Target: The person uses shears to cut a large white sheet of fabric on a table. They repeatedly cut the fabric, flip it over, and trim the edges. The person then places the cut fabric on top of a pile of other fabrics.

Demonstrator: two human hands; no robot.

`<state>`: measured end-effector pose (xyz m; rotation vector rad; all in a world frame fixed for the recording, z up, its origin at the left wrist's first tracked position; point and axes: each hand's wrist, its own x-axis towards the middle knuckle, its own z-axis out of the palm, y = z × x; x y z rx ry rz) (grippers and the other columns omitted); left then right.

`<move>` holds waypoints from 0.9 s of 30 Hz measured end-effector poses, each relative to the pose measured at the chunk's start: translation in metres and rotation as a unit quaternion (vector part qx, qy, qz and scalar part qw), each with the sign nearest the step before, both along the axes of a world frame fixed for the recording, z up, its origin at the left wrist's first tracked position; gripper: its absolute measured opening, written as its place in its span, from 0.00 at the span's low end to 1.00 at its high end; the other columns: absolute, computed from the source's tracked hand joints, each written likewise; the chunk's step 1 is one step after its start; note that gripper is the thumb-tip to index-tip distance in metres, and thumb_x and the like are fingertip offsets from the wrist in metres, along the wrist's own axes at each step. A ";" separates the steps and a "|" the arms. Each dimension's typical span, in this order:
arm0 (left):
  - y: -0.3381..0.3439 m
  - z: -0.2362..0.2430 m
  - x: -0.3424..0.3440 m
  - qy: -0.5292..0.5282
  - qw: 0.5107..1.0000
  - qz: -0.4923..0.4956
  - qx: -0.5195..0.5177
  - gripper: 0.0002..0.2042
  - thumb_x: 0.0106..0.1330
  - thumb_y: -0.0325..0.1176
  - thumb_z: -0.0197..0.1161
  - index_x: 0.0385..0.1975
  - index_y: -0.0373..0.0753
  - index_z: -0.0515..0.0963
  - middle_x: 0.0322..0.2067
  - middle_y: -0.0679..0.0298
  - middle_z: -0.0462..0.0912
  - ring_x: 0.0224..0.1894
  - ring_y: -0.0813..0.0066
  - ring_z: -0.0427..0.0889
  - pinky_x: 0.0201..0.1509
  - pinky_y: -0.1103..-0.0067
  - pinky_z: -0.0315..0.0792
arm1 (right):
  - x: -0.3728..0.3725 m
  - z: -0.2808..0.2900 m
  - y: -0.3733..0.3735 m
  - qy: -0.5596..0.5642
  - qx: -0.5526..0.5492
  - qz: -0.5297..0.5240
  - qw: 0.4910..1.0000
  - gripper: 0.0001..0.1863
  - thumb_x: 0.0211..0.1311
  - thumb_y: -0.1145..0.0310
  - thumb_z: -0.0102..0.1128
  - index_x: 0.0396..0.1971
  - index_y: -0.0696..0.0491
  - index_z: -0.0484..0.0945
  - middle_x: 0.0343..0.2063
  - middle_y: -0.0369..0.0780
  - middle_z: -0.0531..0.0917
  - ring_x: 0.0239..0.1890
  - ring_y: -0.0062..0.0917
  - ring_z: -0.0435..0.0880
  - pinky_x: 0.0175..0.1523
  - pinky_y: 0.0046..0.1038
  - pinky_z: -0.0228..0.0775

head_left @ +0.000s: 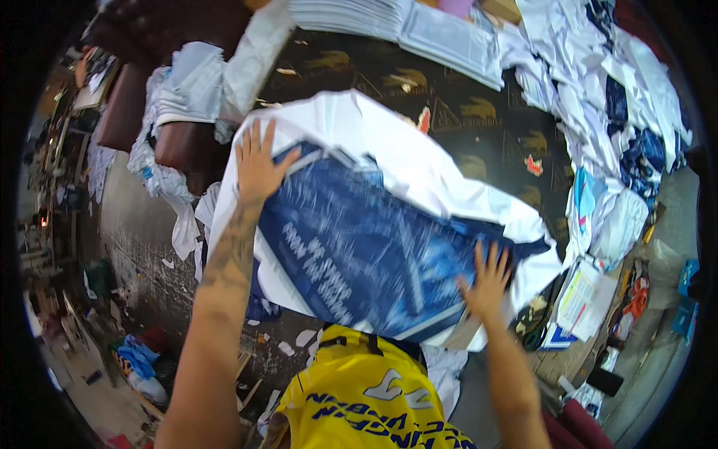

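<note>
Black bench (351, 66), gold emblems (479, 111). Blue-and-white cloth (374, 239), white capital lettering (320, 269); left hand (259, 165) and right hand (488, 283) lie splayed upon it.

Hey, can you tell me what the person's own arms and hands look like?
Both the left hand and the right hand are ungloved, with no watch or bracelet visible. The forearms show no sleeves. Dark tattoo markings cover part of the left forearm; the right forearm is blurred, with no clear markings. The top is bright yellow with dark lettering.
</note>
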<state>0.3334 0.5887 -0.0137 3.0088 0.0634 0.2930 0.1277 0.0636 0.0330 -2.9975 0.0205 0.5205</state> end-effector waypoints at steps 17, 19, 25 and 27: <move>-0.058 -0.054 0.242 -0.019 0.997 -0.069 0.005 0.49 0.69 0.77 0.55 0.83 0.53 0.59 0.83 0.52 0.54 0.86 0.47 0.47 0.85 0.44 0.42 | 0.106 -0.018 -0.050 -0.101 0.004 -0.120 0.988 0.47 0.68 0.38 0.66 0.83 0.34 0.60 0.85 0.40 0.51 0.85 0.58 0.43 0.82 0.66 0.37; -0.069 -0.041 0.234 -0.032 0.997 -0.052 0.046 0.49 0.69 0.78 0.54 0.84 0.53 0.57 0.84 0.51 0.53 0.86 0.47 0.46 0.85 0.43 0.40 | 0.099 0.013 -0.073 -0.164 0.050 -0.058 0.983 0.46 0.66 0.44 0.71 0.82 0.34 0.62 0.84 0.41 0.55 0.84 0.59 0.46 0.82 0.63 0.41; -0.057 -0.009 -0.052 -0.069 0.992 0.081 -0.067 0.42 0.78 0.64 0.55 0.84 0.48 0.54 0.83 0.45 0.53 0.84 0.38 0.50 0.81 0.36 0.44 | -0.117 0.040 -0.115 -0.129 -0.012 -0.361 0.924 0.47 0.73 0.51 0.66 0.81 0.59 0.55 0.81 0.61 0.54 0.82 0.60 0.50 0.84 0.54 0.41; -0.046 -0.015 -0.167 0.027 0.966 0.257 -0.008 0.44 0.77 0.66 0.55 0.85 0.46 0.53 0.83 0.43 0.49 0.85 0.39 0.46 0.82 0.37 0.43 | -0.182 0.021 -0.123 0.018 0.007 -0.331 0.943 0.46 0.77 0.50 0.61 0.82 0.59 0.53 0.84 0.59 0.42 0.84 0.61 0.40 0.85 0.55 0.38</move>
